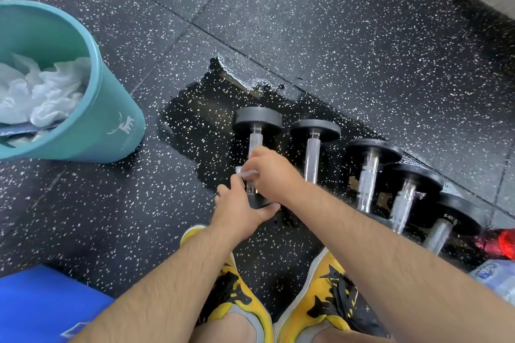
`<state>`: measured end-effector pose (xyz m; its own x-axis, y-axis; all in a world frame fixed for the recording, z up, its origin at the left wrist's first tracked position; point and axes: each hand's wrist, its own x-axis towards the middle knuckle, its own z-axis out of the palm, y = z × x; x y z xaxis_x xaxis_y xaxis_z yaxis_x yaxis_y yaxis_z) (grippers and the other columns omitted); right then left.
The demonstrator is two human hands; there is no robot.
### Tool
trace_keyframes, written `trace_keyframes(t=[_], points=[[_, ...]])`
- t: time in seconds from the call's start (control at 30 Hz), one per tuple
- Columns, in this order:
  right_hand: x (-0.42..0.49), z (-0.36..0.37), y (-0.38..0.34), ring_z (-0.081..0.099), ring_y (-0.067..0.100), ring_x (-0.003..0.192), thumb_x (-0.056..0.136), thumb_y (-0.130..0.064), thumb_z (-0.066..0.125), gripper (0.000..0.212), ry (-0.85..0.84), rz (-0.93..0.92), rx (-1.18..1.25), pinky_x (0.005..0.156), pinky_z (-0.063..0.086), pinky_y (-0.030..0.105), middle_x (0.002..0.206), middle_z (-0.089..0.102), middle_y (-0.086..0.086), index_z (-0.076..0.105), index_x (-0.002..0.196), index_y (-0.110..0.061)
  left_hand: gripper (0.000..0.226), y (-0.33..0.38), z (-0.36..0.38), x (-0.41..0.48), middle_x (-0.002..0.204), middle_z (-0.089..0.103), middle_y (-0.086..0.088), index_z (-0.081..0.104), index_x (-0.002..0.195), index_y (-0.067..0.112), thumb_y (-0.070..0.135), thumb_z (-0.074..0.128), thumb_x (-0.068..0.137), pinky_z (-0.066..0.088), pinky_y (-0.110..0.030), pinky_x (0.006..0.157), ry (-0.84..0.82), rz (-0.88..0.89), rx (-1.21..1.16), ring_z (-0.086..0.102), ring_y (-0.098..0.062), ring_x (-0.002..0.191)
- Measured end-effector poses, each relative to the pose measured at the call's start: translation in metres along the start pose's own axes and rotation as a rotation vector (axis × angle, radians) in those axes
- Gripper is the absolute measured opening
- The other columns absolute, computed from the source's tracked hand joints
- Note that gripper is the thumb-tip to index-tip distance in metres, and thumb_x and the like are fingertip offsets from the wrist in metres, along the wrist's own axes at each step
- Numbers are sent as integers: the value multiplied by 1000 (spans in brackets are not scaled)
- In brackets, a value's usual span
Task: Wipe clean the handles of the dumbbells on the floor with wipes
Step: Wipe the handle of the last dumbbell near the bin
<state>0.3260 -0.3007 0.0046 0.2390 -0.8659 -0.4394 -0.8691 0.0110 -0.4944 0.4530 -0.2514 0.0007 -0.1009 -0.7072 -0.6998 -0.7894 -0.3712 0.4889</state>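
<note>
Fingers of the right hand are curled round a white wipe, pinching it against the near part of the handle of the leftmost dumbbell. The ribbed metal beyond the knuckles is bare. The left hand grips the near head from the side, thumb under it, steadying the weight on the floor.

Wiping looks to be under way on this first handle, with the wipe low on the bar and the far stretch yet to be covered. To the right lie the other dumbbells, four in a row and well clear of both hands. Whether their handles are already clean I cannot tell. Going by the order, they are probably left to do.

A dark wet patch spreads under the row. Off to the left stands a teal bin holding crumpled used wipes, which suggests some cleaning is already behind.
</note>
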Motion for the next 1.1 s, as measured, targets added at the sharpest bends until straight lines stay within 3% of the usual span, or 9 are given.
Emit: trace_keyframes(t=[0.1,0.23,0.37,0.53,0.67,0.9,1.1], points=[[-2,-2,5,58,22,92,92,-9,64,19,188,71,96,80,50,35,102,52,-4,74,106,-18,84,1,1,-1,119,37,-5,31,114,25,72,80,65,52,-47,94,3,1,8,46,-28,112],[-11,4,2,58,18,90,87,1,62,27,184,148,152,80,50,34,103,55,-4,72,102,-19,83,-2,1,1,118,36,-5,31,112,24,71,81,65,53,-47,92,4,4,9,48,-28,111],[-6,-8,7,57,9,80,89,-13,70,12,288,332,359,66,45,20,97,64,-3,70,98,-20,82,-3,2,2,113,35,-3,29,107,28,74,80,62,55,-47,89,9,1,-4,48,-27,108],[-17,1,7,56,10,75,86,-6,70,14,196,415,484,64,46,24,90,66,-1,70,87,-21,83,-3,3,2,115,35,-3,29,110,28,74,80,63,55,-46,90,16,2,1,48,-27,109],[-7,-9,12,56,11,73,88,-10,67,11,254,411,537,64,46,26,88,67,-1,67,90,-21,85,-1,3,2,118,35,-3,28,117,29,74,79,65,54,-45,92,6,4,3,46,-26,111],[-17,1,11,56,7,74,88,-13,68,7,184,479,573,60,41,21,86,64,-6,66,87,-20,85,-4,3,3,113,34,-1,26,112,32,76,79,63,56,-45,86,5,15,-5,50,-26,107],[-7,-4,5,57,11,76,90,-7,60,13,271,493,595,59,41,23,89,63,-4,64,89,-19,83,-3,3,1,114,35,-2,27,112,31,73,81,64,56,-44,86,5,21,-5,50,-26,107]])
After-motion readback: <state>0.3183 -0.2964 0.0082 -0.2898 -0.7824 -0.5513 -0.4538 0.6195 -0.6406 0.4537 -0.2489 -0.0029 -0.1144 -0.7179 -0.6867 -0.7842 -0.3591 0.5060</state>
